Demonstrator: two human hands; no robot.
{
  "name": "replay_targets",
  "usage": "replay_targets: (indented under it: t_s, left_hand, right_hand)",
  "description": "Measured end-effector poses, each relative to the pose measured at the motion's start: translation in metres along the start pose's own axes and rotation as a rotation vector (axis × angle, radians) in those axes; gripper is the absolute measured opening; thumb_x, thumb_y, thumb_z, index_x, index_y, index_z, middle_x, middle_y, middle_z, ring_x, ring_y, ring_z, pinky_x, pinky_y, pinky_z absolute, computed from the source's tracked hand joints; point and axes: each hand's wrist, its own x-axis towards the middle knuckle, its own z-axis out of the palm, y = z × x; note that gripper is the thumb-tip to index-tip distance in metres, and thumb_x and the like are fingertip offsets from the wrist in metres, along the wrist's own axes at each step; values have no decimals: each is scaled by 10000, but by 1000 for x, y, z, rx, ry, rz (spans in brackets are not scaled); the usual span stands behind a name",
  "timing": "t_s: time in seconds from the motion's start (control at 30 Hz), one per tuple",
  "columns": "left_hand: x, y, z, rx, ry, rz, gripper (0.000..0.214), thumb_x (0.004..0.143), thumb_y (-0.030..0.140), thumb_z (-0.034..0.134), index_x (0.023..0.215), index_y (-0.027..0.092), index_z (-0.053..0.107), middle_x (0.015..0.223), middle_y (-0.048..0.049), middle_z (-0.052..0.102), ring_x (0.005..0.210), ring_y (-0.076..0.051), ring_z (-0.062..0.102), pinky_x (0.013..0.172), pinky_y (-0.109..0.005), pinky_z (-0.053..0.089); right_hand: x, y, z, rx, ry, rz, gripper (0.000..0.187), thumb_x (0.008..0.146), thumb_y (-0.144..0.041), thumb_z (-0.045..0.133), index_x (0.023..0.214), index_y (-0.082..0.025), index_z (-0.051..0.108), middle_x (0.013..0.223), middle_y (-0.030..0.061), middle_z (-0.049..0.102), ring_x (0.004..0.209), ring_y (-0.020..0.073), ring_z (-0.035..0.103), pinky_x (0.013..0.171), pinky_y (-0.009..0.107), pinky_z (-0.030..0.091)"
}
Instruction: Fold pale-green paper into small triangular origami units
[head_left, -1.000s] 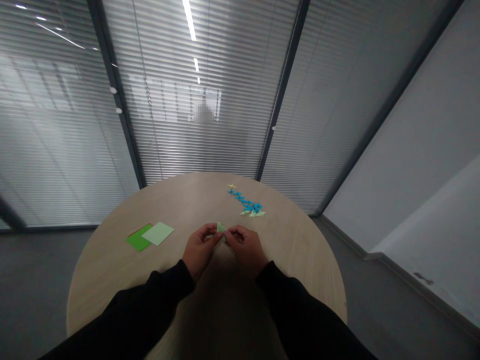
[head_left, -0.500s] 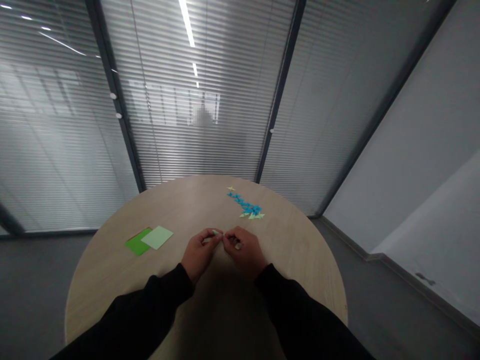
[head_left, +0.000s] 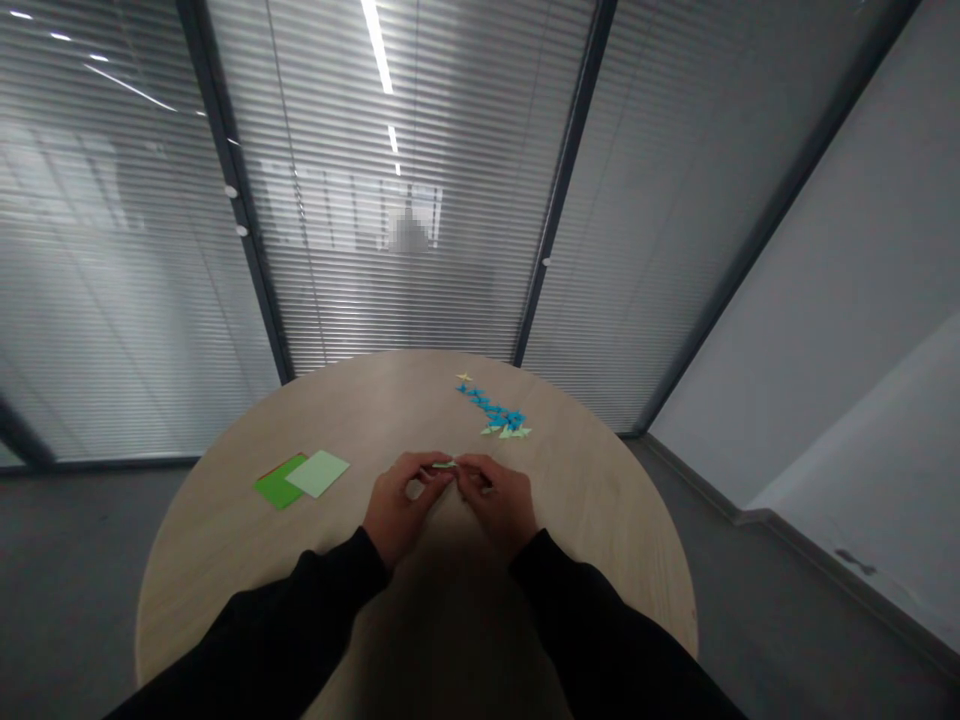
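Between my two hands is a small folded piece of pale green paper [head_left: 444, 464], mostly covered by the fingers. My left hand [head_left: 400, 497] pinches its left side between thumb and fingers. At the other end, my right hand [head_left: 495, 497] closes its fingertips on the same paper. Just beyond the hands, to the right, lie several small folded pale green paper pieces [head_left: 514, 433]. Touching them is a line of folded blue paper pieces [head_left: 496, 412], which runs away toward a folded yellow paper piece [head_left: 464, 377].
Left of my hands, a pale green paper sheet [head_left: 318, 473] overlaps a bright green stack of sheets [head_left: 280, 484] with a reddish edge. Everything rests on a round wooden table [head_left: 217, 560]. Glass panels with blinds [head_left: 405, 300] stand behind it, and a white wall [head_left: 847, 330] is at right.
Both hands have shifted slightly and the fingertips have changed their hold. More of the pale green folded paper now shows between them. The view has moved a little.
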Motion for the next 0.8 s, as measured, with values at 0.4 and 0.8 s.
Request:
replay_targets:
  t_s: [0.4, 0.8]
  left_hand:
    - [5, -1, -5, -134, 2, -58, 149, 856, 336, 662, 910, 202, 697, 879, -39, 749, 824, -191, 695, 797, -331, 555]
    - [4, -1, -5, -96, -72, 5, 169, 885, 334, 638, 975, 197, 681, 941, -56, 736, 885, -196, 686, 840, -342, 535]
  right_hand:
    - [3, -4, -1, 294, -17, 4, 124, 854, -293, 676, 927, -217, 742, 844, 38, 770, 735, 187, 735, 696, 294, 604]
    - [8, -5, -6, 243, 40, -208, 53, 857, -249, 689, 836, -220, 727, 815, 36, 693, 764, 166, 669, 699, 274, 556]
